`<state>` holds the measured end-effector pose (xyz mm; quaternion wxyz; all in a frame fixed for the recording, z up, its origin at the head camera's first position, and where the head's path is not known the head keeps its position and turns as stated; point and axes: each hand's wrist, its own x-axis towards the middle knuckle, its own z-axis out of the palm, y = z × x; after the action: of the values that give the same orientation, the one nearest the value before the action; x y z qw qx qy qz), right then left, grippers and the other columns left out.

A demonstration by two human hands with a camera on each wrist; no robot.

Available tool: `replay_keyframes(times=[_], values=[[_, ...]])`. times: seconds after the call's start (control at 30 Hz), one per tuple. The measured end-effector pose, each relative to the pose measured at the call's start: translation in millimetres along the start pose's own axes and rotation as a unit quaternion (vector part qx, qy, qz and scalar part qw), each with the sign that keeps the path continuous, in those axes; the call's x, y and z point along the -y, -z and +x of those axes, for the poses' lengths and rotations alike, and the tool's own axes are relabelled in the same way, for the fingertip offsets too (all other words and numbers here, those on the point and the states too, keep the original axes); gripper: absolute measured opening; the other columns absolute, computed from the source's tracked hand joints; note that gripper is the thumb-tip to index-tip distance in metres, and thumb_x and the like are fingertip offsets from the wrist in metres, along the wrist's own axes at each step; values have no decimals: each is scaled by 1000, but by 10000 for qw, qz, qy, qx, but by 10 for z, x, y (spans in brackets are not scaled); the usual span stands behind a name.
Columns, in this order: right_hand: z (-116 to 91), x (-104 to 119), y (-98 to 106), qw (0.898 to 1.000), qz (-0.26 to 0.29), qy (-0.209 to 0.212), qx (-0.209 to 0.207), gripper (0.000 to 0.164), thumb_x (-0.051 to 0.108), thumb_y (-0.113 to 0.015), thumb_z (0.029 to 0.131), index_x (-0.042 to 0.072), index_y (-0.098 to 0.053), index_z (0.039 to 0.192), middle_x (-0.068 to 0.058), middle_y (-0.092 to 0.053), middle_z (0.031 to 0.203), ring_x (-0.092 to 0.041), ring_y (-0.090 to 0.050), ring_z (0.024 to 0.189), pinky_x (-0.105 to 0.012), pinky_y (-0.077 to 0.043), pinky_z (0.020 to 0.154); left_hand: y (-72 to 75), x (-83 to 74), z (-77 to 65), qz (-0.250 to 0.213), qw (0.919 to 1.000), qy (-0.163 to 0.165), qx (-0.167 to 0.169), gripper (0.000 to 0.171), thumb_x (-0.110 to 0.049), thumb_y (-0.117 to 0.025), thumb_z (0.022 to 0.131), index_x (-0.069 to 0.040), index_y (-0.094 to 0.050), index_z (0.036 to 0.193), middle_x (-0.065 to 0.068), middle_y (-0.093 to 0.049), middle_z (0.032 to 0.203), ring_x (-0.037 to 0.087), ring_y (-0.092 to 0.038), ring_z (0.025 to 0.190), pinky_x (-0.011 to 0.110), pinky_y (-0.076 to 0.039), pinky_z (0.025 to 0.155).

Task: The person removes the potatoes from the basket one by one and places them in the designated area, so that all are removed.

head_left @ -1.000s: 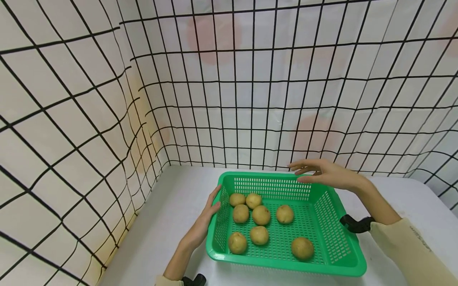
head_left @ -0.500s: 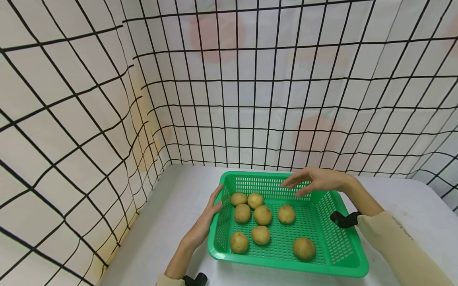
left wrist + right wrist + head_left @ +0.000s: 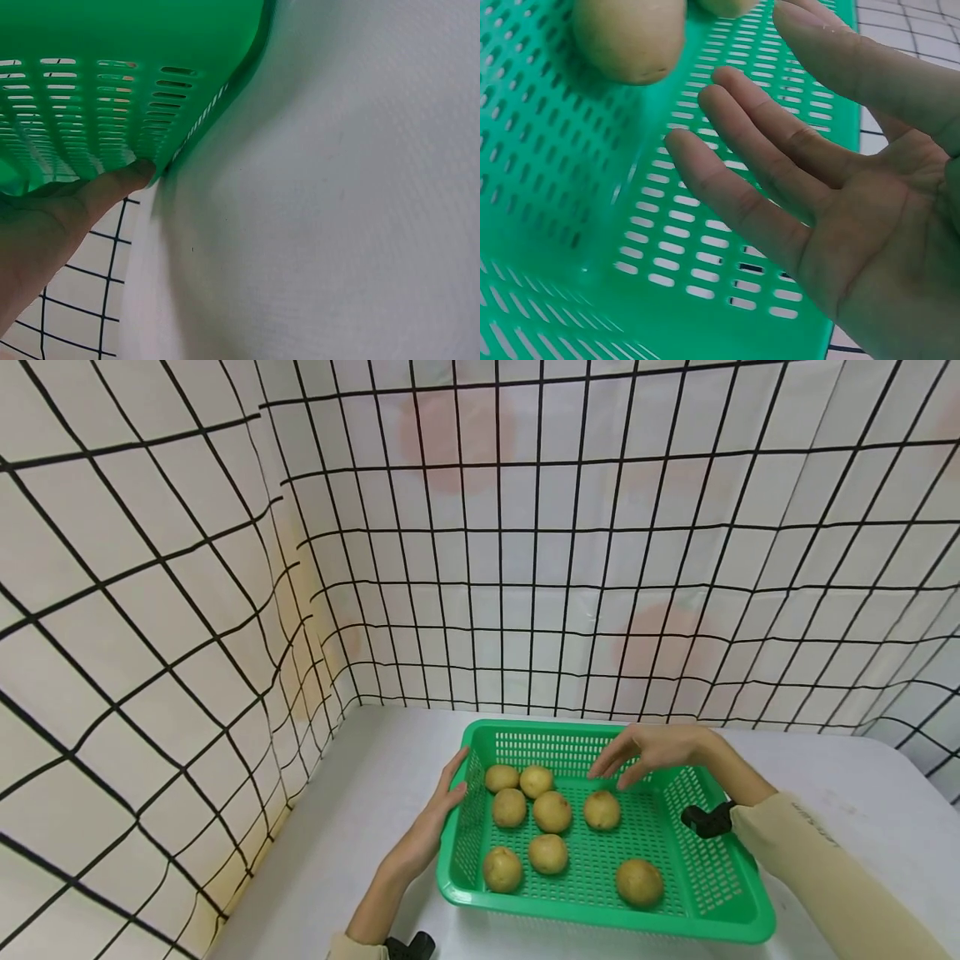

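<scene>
A green slotted plastic basket [image 3: 592, 920] holds several potatoes spread over its floor. At its left side, my left hand [image 3: 427, 827] lies along the outer wall with the thumb at the rim. A straight finger [image 3: 112, 187] touches the slotted wall in the left wrist view. My right hand [image 3: 660, 750] hovers inside the basket at the back right, holding nothing, fingers pointing down and left. Just below its fingertips sits one potato [image 3: 602, 810], apart from them. The right wrist view shows that hand's spread fingers and palm beside the slotted wall, with a potato [image 3: 630, 37] above left.
Near the basket's front right lies a single potato [image 3: 639, 883]; others, such as one large potato [image 3: 552, 812], cluster on the left half. The basket stands on a white table [image 3: 330, 827]. Black wire grid [image 3: 525, 585] over white sheeting rises behind and at left.
My right hand has moved left and down, from above the back right rim into the basket, closer to the nearest potato. The left hand keeps its place at the basket's side.
</scene>
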<state>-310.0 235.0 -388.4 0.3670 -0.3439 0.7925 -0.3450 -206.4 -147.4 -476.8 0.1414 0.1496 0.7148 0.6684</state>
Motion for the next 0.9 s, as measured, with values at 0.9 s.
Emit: replay_keyframes(times=[0.9], values=[[256,-141,-136,9976,523,-399,234,31,-4,-76,87,0,-76,117,-16,-74,126,-32,-65,128,-33,-59,97,15,-5,-6,-54,10000,-11,71,56,-43,-26,113,-45,-3,164,5,4,175,42,-3,160,72,-18,121]])
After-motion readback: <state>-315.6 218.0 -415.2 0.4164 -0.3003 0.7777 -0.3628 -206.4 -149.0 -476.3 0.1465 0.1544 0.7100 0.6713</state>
